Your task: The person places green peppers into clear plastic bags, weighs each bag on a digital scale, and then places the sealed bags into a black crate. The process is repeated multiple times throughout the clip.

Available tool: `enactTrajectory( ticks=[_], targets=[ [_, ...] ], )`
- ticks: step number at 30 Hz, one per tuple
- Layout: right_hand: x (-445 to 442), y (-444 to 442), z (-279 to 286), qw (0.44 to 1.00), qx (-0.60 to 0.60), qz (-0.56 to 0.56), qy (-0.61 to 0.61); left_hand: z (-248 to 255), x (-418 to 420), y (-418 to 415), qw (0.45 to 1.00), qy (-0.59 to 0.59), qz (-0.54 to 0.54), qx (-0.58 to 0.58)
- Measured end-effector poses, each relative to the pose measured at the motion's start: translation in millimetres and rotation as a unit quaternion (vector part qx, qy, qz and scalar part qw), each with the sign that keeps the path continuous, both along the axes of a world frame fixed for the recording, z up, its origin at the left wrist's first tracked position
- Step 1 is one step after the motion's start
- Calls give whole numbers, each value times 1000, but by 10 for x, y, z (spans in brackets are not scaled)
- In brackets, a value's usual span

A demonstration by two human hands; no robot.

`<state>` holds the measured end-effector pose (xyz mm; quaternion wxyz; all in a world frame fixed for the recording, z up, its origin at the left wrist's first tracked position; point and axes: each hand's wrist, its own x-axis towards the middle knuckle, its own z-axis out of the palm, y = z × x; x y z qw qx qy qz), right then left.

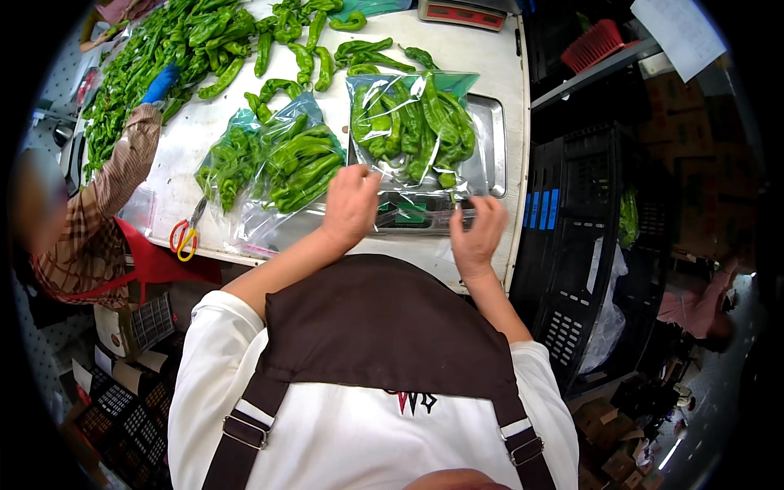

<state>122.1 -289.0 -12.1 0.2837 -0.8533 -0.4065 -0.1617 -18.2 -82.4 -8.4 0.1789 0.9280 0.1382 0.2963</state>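
A clear plastic bag of long green peppers (413, 125) lies on the metal pan of a weighing scale (495, 147). At the bag's near left corner is my left hand (353, 205), its fingers curled at the plastic edge; whether they pinch it I cannot tell. My right hand (479, 231), slightly blurred, is by the near right corner, thumb and fingers apart, over the edge of the scale's display. Left of the scale, two more bags of green peppers (306, 162) (229, 162) lie side by side, their loose plastic ends towards me.
Loose green peppers (202, 30) are heaped at the far left, where a co-worker's blue-gloved hand (162, 82) reaches in. Scissors with red and yellow handles (184, 240) lie at the near table edge. Another scale (462, 15) stands at the back; black plastic crates (560, 245) are stacked at right.
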Motion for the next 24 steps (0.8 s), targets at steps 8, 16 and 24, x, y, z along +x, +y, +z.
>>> enactTrajectory(
  ticks=[8,16,24],
  targets=[
    [541,-61,-265,974,-107,-113,166,-176,-78,-60,933,63,111,-337],
    [1304,439,1675,961,124,28,247,1623,559,944,930,-46,48,-361],
    [1385,427,1548,912,46,-26,407,1576,745,1178,878,134,41,-457]
  ],
)
